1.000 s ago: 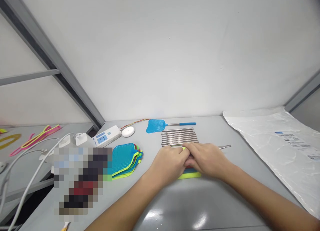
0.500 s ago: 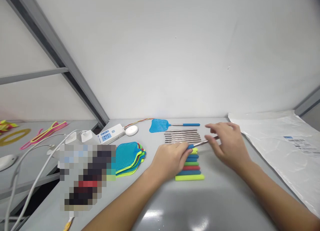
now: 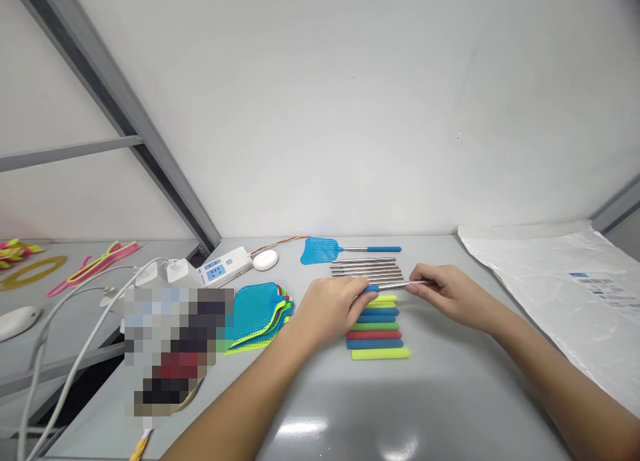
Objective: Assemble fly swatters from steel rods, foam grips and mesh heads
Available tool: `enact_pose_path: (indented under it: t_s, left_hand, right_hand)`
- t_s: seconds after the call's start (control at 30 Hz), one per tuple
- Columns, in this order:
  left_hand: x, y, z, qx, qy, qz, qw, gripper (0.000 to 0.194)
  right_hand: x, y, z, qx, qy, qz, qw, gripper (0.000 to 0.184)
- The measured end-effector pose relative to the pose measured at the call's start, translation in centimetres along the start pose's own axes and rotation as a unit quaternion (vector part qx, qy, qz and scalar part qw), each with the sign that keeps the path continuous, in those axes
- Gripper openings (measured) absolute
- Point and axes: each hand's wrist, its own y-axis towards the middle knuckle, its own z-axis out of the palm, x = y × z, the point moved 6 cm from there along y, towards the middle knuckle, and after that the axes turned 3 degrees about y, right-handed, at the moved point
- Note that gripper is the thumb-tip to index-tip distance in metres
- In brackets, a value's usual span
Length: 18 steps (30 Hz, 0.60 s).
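Observation:
My left hand (image 3: 330, 314) is closed around a blue handle sleeve (image 3: 371, 288), most of it hidden in the fingers. From the sleeve's right end runs a thin metal rod (image 3: 393, 286), pinched farther along by my right hand (image 3: 450, 296). Just below lies a row of coloured handle sleeves, among them a red one (image 3: 374, 335) and a yellow-green one (image 3: 381, 354) at the front. Behind the hands are several loose metal rods (image 3: 367, 268) side by side. A whole blue fly swatter (image 3: 320, 250) rests farther back.
To the left sits a stack of fly swatter heads (image 3: 254, 309), beside a pixelated area. A power strip (image 3: 227, 266) and a round white device (image 3: 265, 260) stand behind it. White plastic packaging (image 3: 545, 288) covers the right side. White cables (image 3: 80, 354) hang at far left.
My right hand has moved down and closed from spread fingers into a pinch on the rod. The rod now lies nearly level, and my left hand has shifted slightly left with the sleeve.

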Motion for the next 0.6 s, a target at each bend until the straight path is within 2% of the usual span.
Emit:
enact_pose_path:
  t_s: [0.17,0.33,0.6]
  left_hand:
    - [1.1,0.2,-0.2,0.025,-0.01,0.027,0.999,0.033]
    - [0.5,0.0,-0.3,0.036,-0.018,0.056,0.998,0.034]
    - [-0.7,-0.1,-0.3,0.009,-0.028,0.073,0.997,0.032]
  right_hand:
    - [1.0,-0.2,0.7,0.05,0.027,-0.024,0.998,0.03]
    - [1.7,-0.1,1.5,0.034,0.026,-0.04,0.998,0.031]
    - [2.7,-0.2,2.3,0.025,0.046,-0.049,0.997,0.032]
